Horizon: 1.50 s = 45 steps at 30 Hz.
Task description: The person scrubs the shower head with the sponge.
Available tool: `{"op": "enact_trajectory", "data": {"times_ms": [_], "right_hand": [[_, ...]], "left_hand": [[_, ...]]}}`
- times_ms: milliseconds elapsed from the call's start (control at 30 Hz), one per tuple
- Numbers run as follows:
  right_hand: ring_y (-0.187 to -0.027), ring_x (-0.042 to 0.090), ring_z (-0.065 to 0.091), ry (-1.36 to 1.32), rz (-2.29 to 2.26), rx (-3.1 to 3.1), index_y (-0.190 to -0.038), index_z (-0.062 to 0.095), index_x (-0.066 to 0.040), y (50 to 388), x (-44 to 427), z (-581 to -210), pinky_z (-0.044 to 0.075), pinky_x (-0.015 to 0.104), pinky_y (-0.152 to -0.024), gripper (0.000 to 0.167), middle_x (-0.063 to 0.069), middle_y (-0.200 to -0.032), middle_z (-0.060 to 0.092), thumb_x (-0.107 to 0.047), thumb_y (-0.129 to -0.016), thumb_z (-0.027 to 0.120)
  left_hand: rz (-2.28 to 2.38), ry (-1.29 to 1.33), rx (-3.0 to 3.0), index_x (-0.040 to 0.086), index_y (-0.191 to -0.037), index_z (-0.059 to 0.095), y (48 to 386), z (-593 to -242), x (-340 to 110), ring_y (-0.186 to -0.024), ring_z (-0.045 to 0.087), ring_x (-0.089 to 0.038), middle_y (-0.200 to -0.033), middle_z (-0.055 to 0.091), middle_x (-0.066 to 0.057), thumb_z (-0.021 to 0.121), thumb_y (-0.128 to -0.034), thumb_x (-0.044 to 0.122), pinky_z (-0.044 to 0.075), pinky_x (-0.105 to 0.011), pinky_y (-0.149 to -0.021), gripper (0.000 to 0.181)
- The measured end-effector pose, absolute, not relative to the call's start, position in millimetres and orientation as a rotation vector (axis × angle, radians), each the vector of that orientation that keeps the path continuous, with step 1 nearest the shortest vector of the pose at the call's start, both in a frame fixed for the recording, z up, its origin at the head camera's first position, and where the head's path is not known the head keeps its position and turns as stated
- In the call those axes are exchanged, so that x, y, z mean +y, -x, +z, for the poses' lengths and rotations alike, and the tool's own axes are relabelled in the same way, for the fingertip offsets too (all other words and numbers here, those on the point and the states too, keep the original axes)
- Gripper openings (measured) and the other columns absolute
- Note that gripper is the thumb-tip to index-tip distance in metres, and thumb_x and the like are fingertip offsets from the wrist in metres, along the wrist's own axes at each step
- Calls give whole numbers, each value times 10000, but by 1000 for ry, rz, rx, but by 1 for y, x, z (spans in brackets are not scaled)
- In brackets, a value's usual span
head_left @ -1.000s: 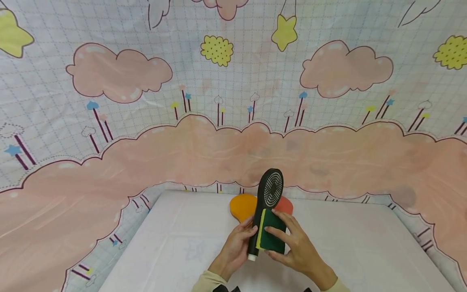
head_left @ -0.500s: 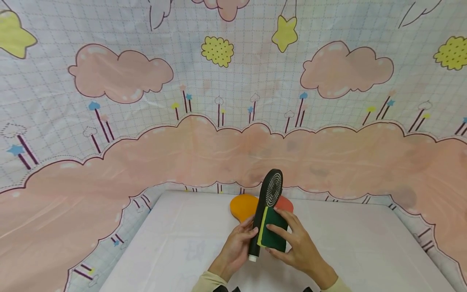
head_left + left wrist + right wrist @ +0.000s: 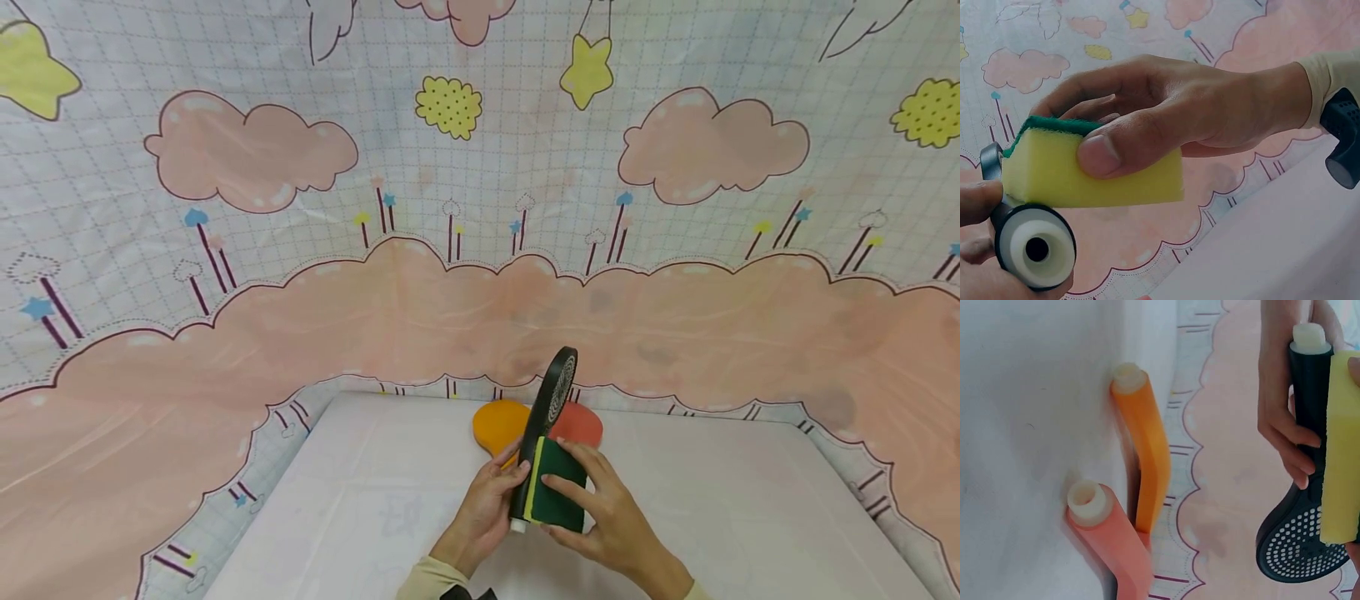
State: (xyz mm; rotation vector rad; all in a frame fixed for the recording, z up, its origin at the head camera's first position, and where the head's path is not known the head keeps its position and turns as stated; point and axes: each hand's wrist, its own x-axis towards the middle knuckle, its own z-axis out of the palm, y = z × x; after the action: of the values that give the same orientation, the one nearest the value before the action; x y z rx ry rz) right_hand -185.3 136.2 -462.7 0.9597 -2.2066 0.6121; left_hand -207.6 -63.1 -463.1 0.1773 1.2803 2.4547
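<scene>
currently, the black shower head (image 3: 545,406) is held in the air above the table (image 3: 337,500), between its left and right edges; the thumb and fingers of the left hand (image 3: 487,504) grip its handle. its long axis goes upward and toward the far edge, leaning a little to the right, and the spray face looks to the right. one sponge (image 3: 559,487), green on one face and yellow below it, lies along the right side of this handle, the yellow part touching it. the right hand (image 3: 622,517) pinches this sponge, other fingers apart over the green. so the left hand is the nearer, with the sponge between handle and right fingers. behind, near the far edge, rest the orange shower head (image 3: 498,427) and, to its right, the pink shower head (image 3: 581,425). counted: three shower heads, one sponge, two hands.
</scene>
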Motion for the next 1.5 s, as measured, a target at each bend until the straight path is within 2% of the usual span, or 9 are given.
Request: {"op": "enact_trajectory", "data": {"times_ms": [200, 333, 400, 600, 700, 967, 1133, 1200, 1500], "right_hand": [[-1290, 234, 446, -984, 616, -2183, -1212, 662, -326, 182, 133, -465, 358, 203, -1120, 555, 110, -1471, 479, -458, -705, 846], [-1282, 234, 453, -986, 614, -2189, -1211, 661, -331, 181, 131, -466, 498, 333, -1021, 601, 104, -1468, 480, -408, -657, 881], [-1281, 232, 454, -983, 611, -2192, -1211, 659, -336, 181, 131, -465, 509, 348, -1007, 603, 101, -1467, 481, -408, -654, 881], [-1268, 243, 462, -1010, 627, -2146, -1205, 664, -311, 185, 132, -465, 236, 136, -1157, 541, 122, -1454, 493, -460, -714, 838], [-1265, 253, 465, -1014, 626, -2130, -1199, 668, -297, 187, 133, -463, 199, 120, -1160, 525, 138, -1450, 496, -471, -729, 825], [-1279, 246, 458, -973, 622, -2161, -1213, 660, -306, 192, 138, -460, 269, 138, -1141, 550, 121, -1464, 486, -467, -718, 837], [-1290, 244, 450, -951, 623, -2195, -1219, 660, -312, 190, 137, -462, 486, 314, -1032, 585, 110, -1474, 475, -432, -685, 866], [-1291, 239, 446, -951, 620, -2204, -1223, 658, -317, 188, 137, -462, 516, 373, -994, 580, 108, -1476, 472, -442, -694, 859], [-1280, 231, 455, -963, 619, -2188, -1220, 652, -318, 188, 137, -463, 371, 201, -1109, 581, 113, -1468, 481, -439, -690, 860]], "left_hand": [[2464, -165, 1327, 108, -1522, 360, 206, -463, -63, -1206, 594, -135, -1458, 518, -117, 551, -998, 139, 474, -301, -1044, 558], [2466, -164, 1341, 105, -1525, 354, 206, -464, -63, -1211, 583, -128, -1483, 487, -102, 550, -1000, 152, 464, -296, -1054, 562], [2464, -167, 1343, 105, -1525, 353, 207, -465, -62, -1226, 569, -126, -1504, 461, -97, 547, -1001, 154, 451, -298, -1069, 561], [2459, -184, 1320, 86, -1529, 338, 207, -464, -64, -1276, 519, -133, -1545, 398, -120, 525, -999, 94, 435, -284, -1083, 562], [2452, -194, 1310, 78, -1529, 332, 207, -464, -65, -1289, 505, -155, -1553, 378, -150, 518, -986, 48, 455, -271, -1059, 575], [2433, -202, 1317, 83, -1532, 327, 206, -465, -65, -1305, 490, -168, -1553, 373, -171, 514, -985, 40, 459, -268, -1053, 580], [2446, -179, 1302, 109, -1529, 345, 206, -464, -64, -1310, 488, -176, -1565, 362, -157, 528, -986, 53, 444, -304, -1078, 576], [2448, -169, 1302, 123, -1528, 351, 206, -464, -64, -1306, 491, -177, -1567, 360, -149, 534, -985, 57, 428, -331, -1098, 577], [2438, -141, 1312, 140, -1526, 360, 206, -464, -65, -1281, 509, -183, -1561, 367, -157, 540, -978, 48, 416, -359, -1111, 584]]}}
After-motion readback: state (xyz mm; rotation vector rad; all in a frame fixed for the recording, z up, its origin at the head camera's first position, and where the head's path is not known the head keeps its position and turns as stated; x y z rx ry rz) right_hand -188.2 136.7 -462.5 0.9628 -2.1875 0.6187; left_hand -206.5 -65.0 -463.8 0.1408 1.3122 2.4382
